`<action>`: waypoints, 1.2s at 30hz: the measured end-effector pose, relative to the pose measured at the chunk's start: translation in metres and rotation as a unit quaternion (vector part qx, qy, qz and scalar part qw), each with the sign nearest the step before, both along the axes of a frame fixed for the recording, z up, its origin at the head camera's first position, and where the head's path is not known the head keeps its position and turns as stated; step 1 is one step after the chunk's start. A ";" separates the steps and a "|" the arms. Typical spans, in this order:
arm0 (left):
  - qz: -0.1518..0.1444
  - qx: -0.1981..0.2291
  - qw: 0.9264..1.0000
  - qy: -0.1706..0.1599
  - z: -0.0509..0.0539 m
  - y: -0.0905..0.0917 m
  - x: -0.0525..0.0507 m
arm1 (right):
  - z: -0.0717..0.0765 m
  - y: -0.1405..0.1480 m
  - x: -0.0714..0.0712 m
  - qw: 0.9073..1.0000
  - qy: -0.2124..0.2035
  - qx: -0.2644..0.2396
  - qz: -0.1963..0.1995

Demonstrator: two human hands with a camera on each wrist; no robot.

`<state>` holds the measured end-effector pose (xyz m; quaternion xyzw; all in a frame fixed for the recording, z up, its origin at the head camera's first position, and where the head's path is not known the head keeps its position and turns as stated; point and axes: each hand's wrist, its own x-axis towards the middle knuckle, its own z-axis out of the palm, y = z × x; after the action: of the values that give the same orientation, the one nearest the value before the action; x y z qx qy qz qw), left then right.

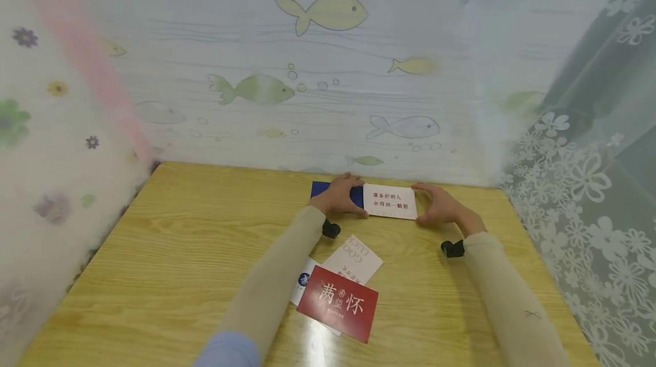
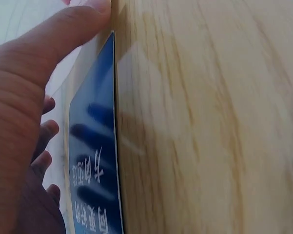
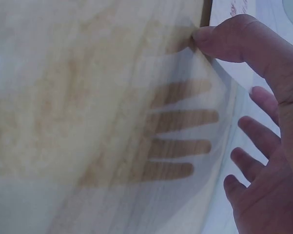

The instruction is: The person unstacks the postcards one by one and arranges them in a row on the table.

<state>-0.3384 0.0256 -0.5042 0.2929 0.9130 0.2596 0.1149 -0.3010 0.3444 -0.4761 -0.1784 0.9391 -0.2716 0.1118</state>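
White with lines of red writing, one card (image 1: 392, 201) lies at the far edge of the desk (image 1: 179, 253), nearer its far right corner than its far left. Both hands are on it: the left hand (image 1: 339, 195) and the right hand (image 1: 443, 206) each bracket a short end, thumb at the near corner and fingers at the far one, opened about as wide as that end. Beside its left end, partly under the left hand, is a blue card (image 1: 356, 196); whether the two touch or overlap cannot be told.

Two cards along that edge look to be the part done, the second apparently being squared up. Left over, closer to the near side, is a loose heap: a red card (image 1: 338, 305) on top, a "GOOD LUCK" card (image 1: 353, 257) and a blue-emblem card (image 1: 303, 280) partly beneath. Any others under these are hidden.
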 end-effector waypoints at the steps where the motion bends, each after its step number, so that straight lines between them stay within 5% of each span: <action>1: -0.002 -0.005 1.000 -0.001 0.000 0.001 0.000 | 0.000 0.001 -0.001 1.000 -0.008 0.002 -0.002; 23: -0.027 -0.050 0.998 -0.009 0.004 0.000 -0.024 | 0.003 -0.002 -0.021 0.999 -0.025 0.029 -0.004; 36: -0.043 -0.057 0.997 -0.016 0.007 -0.003 -0.034 | 0.000 0.001 -0.025 0.998 -0.063 0.000 -0.026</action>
<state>-0.3725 0.0228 -0.4970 0.3208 0.9108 0.2070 0.1572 -0.3256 0.3451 -0.4764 -0.1361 0.9346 -0.2849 0.1637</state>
